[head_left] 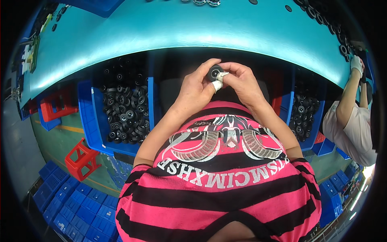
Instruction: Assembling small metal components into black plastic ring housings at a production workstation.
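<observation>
A small black wheel (214, 71) with a pale ring around its hub is held between my two hands, just off the near edge of the table. My left hand (197, 83) grips it from the left, its thumb wrapped in white tape or cloth. From the right, my right hand (244, 82) closes on the same wheel, and its thumb also carries a white wrapping. On my left, a blue bin (96, 121) is heaped with similar black wheels (125, 107). Another blue bin (288, 109) on my right holds more of them.
The turquoise table (193, 34) curves across in front. Rows of black wheels (320, 18) line its far right edge. A red stool (80, 159) and stacked blue crates (76, 209) stand at the left. A co-worker (350, 121) with a gloved hand works at the right.
</observation>
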Demonstrator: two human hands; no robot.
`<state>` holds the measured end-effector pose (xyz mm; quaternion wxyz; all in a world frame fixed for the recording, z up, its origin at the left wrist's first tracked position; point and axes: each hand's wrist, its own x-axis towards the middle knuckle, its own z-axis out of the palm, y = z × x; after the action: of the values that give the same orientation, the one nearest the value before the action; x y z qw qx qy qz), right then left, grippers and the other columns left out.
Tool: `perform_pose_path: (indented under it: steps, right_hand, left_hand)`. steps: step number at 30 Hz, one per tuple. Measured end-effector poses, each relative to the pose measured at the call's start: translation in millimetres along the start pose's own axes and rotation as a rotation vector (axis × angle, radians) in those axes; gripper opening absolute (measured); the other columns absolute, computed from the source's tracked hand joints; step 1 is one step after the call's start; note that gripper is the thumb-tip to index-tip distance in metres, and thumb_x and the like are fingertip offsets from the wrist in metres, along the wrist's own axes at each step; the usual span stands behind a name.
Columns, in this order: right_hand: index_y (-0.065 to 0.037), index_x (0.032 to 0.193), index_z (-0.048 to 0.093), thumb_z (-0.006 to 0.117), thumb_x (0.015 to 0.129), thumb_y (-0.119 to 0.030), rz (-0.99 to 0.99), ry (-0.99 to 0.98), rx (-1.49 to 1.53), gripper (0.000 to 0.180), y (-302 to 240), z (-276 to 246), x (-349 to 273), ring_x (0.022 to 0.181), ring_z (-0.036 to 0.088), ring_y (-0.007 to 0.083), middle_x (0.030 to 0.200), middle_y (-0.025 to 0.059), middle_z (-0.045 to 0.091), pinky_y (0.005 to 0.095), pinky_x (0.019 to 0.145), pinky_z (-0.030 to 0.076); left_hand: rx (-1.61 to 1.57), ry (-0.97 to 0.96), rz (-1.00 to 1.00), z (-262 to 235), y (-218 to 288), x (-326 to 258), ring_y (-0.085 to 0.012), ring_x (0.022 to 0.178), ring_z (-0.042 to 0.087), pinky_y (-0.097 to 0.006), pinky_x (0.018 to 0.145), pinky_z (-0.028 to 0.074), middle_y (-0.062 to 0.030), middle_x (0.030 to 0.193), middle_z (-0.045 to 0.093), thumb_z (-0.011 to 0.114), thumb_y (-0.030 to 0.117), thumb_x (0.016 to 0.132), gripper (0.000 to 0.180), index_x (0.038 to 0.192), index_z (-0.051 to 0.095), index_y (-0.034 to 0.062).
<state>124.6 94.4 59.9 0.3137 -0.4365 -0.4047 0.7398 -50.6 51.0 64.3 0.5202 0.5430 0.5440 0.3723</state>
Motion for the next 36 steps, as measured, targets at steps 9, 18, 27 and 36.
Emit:
perform_pose_path:
  steps: [9, 18, 27, 36]
  right_hand:
    - [0.003, 0.110, 0.070, 0.061, 0.091, -0.007, -0.058, 0.016, 0.030, 0.023, 9, 1, 1, 0.082, 0.065, 0.0095, 0.096, 0.0057, 0.070, 0.0251, 0.075, 0.053]
    - [0.006, 0.121, 0.066, 0.058, 0.095, -0.009, 0.044, -0.082, 0.241, 0.031, 4, -4, 1, 0.089, 0.068, 0.0135, 0.105, 0.0097, 0.071, 0.0278, 0.082, 0.057]
    - [0.005, 0.126, 0.064, 0.054, 0.096, -0.008, 0.085, -0.077, 0.221, 0.034, -3, -10, 2, 0.093, 0.068, 0.0156, 0.108, 0.0126, 0.070, 0.0300, 0.083, 0.059]
    - [0.005, 0.121, 0.066, 0.063, 0.089, -0.004, -0.042, -0.056, -0.084, 0.033, -6, -4, 1, 0.085, 0.068, 0.0112, 0.102, 0.0086, 0.071, 0.0264, 0.078, 0.056]
  left_hand:
    - [-0.090, 0.024, 0.027, 2, -2, 0, -0.0105, 0.095, 0.065, -0.025, 0.082, 0.056, -0.0055, 0.113, 0.066, 0.068, -0.006, 0.087, 0.048, 0.133, 0.060, 0.0031]
    - [-0.419, 0.006, -0.060, -2, -1, 1, -0.0093, 0.087, 0.064, -0.021, 0.061, 0.053, -0.0059, 0.109, 0.065, 0.070, -0.003, 0.089, 0.052, 0.138, 0.054, 0.0038]
    - [-0.537, 0.007, -0.075, -4, -8, 4, -0.0103, 0.089, 0.066, -0.020, 0.055, 0.050, -0.0084, 0.115, 0.068, 0.070, 0.002, 0.089, 0.052, 0.138, 0.053, 0.0072]
    - [-0.067, 0.139, 0.077, 1, 3, 1, -0.0110, 0.080, 0.066, -0.024, 0.059, 0.053, -0.0053, 0.097, 0.068, 0.074, -0.002, 0.082, 0.049, 0.127, 0.057, 0.0057]
